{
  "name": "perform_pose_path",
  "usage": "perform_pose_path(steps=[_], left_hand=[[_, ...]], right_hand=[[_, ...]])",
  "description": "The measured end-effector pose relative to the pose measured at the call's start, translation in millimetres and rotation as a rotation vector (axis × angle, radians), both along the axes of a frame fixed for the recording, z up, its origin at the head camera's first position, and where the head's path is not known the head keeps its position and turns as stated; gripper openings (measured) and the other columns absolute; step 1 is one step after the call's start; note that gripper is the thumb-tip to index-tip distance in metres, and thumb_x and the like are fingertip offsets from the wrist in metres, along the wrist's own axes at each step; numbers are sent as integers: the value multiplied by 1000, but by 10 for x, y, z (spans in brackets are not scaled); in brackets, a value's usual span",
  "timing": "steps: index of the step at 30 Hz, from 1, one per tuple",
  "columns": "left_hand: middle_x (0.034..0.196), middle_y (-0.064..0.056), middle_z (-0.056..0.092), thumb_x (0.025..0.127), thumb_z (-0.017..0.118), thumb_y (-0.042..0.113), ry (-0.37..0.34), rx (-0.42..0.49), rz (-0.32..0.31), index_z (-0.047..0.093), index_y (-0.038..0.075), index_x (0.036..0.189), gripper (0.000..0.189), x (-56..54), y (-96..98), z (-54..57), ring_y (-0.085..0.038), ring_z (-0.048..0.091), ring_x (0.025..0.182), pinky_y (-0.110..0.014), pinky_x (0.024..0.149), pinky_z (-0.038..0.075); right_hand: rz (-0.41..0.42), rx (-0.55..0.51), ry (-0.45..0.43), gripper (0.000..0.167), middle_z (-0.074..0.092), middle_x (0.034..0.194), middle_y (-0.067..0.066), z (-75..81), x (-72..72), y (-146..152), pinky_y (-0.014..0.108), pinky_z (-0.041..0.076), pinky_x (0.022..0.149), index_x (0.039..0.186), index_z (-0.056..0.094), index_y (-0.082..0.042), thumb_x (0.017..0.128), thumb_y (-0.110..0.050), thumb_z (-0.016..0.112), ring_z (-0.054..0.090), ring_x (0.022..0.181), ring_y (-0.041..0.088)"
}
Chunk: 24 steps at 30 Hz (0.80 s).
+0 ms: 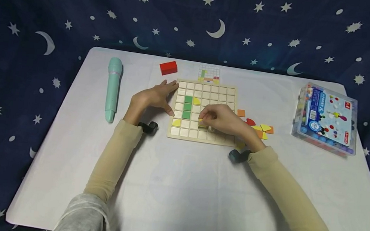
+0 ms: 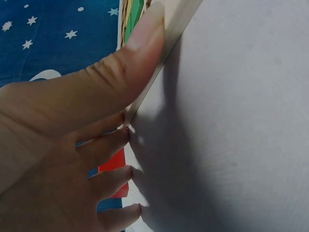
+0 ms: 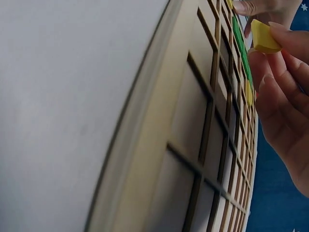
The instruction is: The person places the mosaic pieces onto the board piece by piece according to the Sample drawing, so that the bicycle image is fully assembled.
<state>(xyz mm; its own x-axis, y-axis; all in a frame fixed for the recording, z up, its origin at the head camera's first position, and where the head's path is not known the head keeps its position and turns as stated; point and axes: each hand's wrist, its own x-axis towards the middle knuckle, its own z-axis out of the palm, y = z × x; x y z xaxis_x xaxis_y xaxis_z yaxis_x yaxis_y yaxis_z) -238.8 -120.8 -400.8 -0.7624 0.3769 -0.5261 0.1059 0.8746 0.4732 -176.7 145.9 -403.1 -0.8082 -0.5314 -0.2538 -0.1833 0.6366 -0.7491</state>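
A wooden grid board (image 1: 223,90) lies flat on the white table. Three green squares (image 1: 187,107) fill a column of its cells, with one yellow quarter-round tile (image 1: 196,101) beside the top one and another yellow tile (image 1: 176,122) lower left. My left hand (image 1: 153,96) rests at the board's left edge, fingers spread; its thumb (image 2: 130,63) touches the rim in the left wrist view. Over the board's lower middle, my right hand (image 1: 220,118) pinches a yellow tile (image 3: 264,37) between thumb and fingertips, above the cells.
Right of the board lie an orange square (image 1: 241,113), a red tile (image 1: 250,121) and several yellow and orange tiles (image 1: 265,127). Behind it are a pattern card (image 1: 209,73) and a red block (image 1: 168,68). A mint-green wand-like object (image 1: 112,89) lies left; a clear case (image 1: 327,117) stands right.
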Motion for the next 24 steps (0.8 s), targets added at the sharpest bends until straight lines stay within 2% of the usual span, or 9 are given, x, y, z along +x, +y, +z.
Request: perform_pose_path(steps=[8,16,20,24], left_hand=[[175,3,3,76,92,28,-11,-9,5,15,23,167,119,-11,-39,19,-23,-6,162,-62,127,11],[175,3,3,76,92,28,-8,0,-7,15,23,167,119,-22,-35,27,-23,-6,162,-62,127,11],[175,2,3,76,92,28,-7,0,-9,15,22,167,119,-30,-28,11,-24,-6,162,-62,127,11],[175,2,3,77,91,27,-13,-4,-13,14,22,167,118,-41,-23,-8,-25,-6,162,-63,127,11]], right_hand=[[26,-37,0,12,72,87,3,-59,-70,-201,31,51,78,104,76,-9,93,-13,77,61,81,19],[31,-46,-16,13,74,91,5,-48,-94,-372,28,52,77,106,77,-7,93,-9,75,62,81,18],[28,-38,-14,11,74,89,5,-58,-97,-436,28,52,78,103,78,-6,93,-8,75,62,80,17],[28,-26,-23,10,72,84,5,-82,-102,-480,27,50,72,101,78,-5,92,-6,75,59,76,16]])
